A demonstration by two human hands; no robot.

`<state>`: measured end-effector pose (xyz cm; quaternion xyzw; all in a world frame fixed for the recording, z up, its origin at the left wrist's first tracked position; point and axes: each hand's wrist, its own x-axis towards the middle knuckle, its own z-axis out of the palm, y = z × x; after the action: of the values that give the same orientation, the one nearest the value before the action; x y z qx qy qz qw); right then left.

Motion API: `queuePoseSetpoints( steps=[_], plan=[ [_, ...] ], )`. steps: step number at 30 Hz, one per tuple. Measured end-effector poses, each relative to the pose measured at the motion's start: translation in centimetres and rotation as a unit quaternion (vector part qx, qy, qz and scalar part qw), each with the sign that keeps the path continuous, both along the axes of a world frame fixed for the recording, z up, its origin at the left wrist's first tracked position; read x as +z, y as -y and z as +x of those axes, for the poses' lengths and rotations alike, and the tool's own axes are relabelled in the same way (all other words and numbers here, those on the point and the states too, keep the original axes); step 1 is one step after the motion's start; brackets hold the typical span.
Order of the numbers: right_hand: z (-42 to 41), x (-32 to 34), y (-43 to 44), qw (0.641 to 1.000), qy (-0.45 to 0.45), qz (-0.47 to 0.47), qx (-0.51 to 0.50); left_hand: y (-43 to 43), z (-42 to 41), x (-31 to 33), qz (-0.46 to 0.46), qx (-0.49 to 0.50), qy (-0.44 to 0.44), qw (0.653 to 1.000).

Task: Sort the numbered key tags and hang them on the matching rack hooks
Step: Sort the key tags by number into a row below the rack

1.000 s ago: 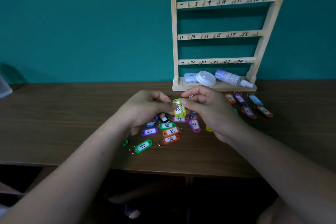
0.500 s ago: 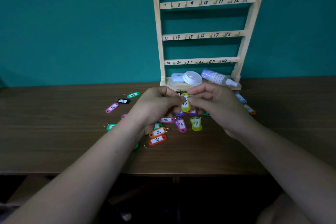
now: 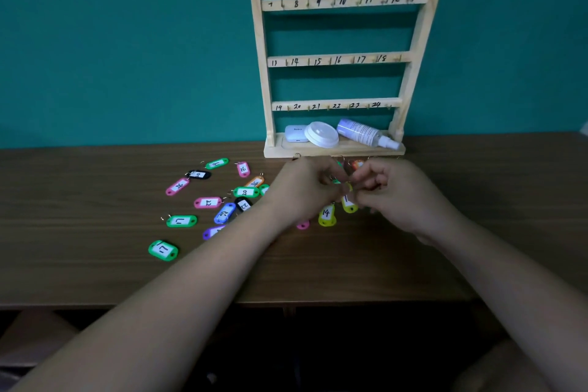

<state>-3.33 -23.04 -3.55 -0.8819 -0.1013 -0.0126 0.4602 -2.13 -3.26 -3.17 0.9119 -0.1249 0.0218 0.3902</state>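
Left hand (image 3: 305, 188) and right hand (image 3: 401, 194) meet fingertip to fingertip over the table (image 3: 95, 264). Fingers on both are curled in, pinching the top of the yellow tag (image 3: 349, 204). Its body hangs just below the fingertips. I can't read its full number because the fingers cover it. Tag 14 (image 3: 327, 215), also yellow, lies flat just below and left of the pinch. The loose tags (image 3: 208, 202) are scattered well left of the left fingers. The rack (image 3: 337, 59) stands just beyond the fingertips, and I read rails numbered up to 24. The white lid (image 3: 321, 134) and spray bottle (image 3: 366, 134) sit on its base shelf.
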Motion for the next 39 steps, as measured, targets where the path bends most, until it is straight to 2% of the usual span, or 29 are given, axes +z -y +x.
queuePoseSetpoints(
  steps=[7,12,16,28,39],
  plan=[
    [-0.1,-0.9,0.2,0.998,-0.047,-0.044,-0.005,0.3,1.0,-0.5,0.062,0.004,0.033,0.998],
    [-0.6,-0.9,-0.4,0.991,0.004,-0.132,-0.026,0.6,1.4,-0.9,0.103,0.024,0.06,0.993],
    [-0.9,-1.0,-1.0,0.988,0.022,-0.152,-0.023,0.6,1.5,-1.1,0.118,0.023,0.068,0.99],
    [-1.1,-1.1,-1.4,0.976,0.063,-0.209,-0.022,-1.0,1.3,-1.0,0.085,0.009,0.063,0.994],
    [-0.3,-0.5,-1.4,0.976,0.048,-0.21,-0.022,-7.2,2.8,0.5,0.049,0.114,0.036,0.992]
  ],
)
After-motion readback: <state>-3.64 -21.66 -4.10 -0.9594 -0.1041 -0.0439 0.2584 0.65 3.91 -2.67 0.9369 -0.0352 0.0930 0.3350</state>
